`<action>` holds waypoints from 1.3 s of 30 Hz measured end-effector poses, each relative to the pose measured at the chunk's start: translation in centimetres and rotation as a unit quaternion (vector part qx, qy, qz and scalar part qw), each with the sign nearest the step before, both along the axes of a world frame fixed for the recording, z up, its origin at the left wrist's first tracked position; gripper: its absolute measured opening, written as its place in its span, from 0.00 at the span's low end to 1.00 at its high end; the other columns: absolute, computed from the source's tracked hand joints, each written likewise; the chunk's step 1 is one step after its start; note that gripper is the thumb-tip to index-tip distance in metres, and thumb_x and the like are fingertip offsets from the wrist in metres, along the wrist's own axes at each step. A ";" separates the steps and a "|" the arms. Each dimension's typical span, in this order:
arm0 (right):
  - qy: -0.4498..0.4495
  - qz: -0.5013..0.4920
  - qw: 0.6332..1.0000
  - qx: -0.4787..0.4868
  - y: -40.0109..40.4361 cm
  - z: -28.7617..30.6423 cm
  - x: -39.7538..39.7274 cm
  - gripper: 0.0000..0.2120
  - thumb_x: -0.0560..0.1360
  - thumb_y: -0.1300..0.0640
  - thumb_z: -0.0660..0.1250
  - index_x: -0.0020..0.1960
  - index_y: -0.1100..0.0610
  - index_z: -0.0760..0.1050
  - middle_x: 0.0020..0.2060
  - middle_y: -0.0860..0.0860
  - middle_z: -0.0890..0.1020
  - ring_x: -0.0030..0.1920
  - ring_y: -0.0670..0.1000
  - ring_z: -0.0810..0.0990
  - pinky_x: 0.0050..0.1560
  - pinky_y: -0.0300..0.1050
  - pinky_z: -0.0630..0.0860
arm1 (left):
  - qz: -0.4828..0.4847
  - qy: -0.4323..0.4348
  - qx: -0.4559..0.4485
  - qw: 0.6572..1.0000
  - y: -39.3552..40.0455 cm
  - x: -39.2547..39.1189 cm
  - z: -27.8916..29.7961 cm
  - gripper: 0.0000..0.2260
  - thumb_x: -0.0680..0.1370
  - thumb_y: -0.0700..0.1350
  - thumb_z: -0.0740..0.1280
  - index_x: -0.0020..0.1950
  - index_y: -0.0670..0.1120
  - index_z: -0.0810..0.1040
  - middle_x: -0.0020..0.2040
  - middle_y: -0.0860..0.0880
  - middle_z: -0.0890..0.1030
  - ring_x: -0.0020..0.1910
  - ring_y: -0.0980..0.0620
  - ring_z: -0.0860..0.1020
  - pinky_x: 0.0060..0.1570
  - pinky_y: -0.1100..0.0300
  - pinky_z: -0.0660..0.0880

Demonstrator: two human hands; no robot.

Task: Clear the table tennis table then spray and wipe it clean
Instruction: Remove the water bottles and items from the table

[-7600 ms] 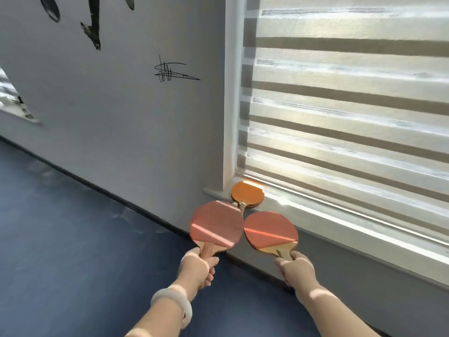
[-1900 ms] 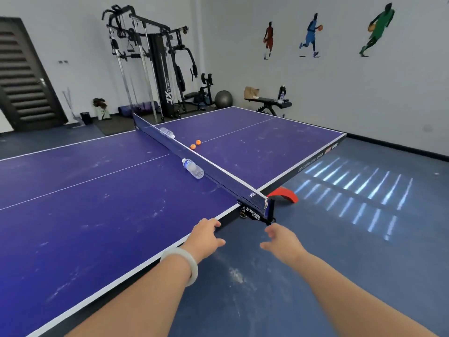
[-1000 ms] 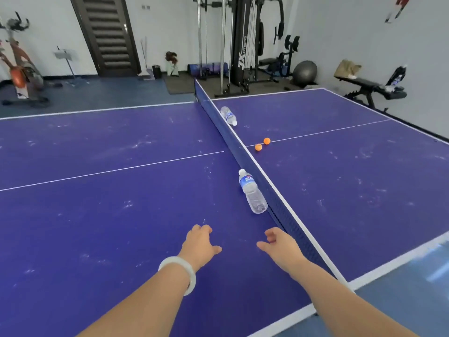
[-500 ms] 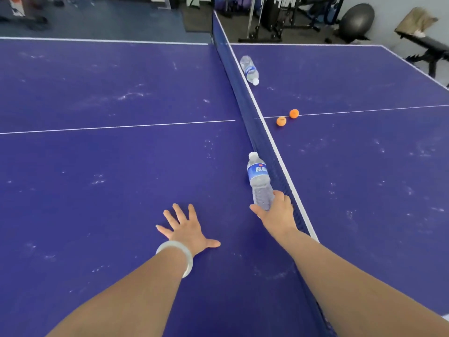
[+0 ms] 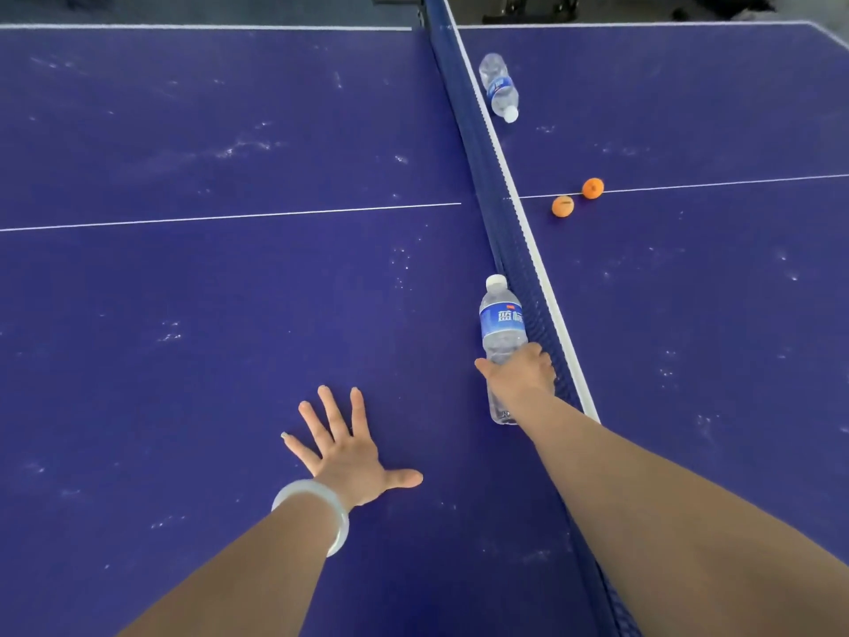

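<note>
A clear water bottle with a blue label (image 5: 500, 321) lies on the purple table tennis table (image 5: 229, 291), close against the near side of the net (image 5: 482, 144). My right hand (image 5: 521, 372) grips the bottle around its lower body. Flat on the table to the left rests my left hand (image 5: 347, 445), fingers spread, a pale bangle on its wrist. A second water bottle (image 5: 500, 87) lies on the far side of the net. Two orange balls (image 5: 563, 206) (image 5: 592, 188) sit by the centre line there. White dusty smears mark the table surface.
The net runs from the top middle down to the bottom right, splitting the table. Dark gym equipment (image 5: 528, 4) and floor show past the far edge at the top.
My right hand has closed round the nearer bottle's lower body. My head has moved closer over the table. The left hand stays flat on the surface.
</note>
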State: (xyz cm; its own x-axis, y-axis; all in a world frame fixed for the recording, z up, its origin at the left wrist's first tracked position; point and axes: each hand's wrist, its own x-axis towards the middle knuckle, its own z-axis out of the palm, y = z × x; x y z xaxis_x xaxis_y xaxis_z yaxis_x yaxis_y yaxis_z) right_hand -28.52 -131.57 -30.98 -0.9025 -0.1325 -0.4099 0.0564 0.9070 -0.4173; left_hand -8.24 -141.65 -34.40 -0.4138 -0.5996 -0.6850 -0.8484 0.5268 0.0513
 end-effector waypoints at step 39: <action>0.184 -0.456 0.796 -0.354 34.2 18.2 33.9 0.20 0.66 0.57 0.78 0.52 0.51 0.72 0.46 0.48 0.81 0.46 0.48 0.82 0.43 0.42 0.75 | -0.478 0.256 0.222 0.810 24.2 4.0 18.9 0.13 0.79 0.52 0.66 0.51 0.41 0.77 0.47 0.47 0.81 0.46 0.48 0.79 0.46 0.56 0.75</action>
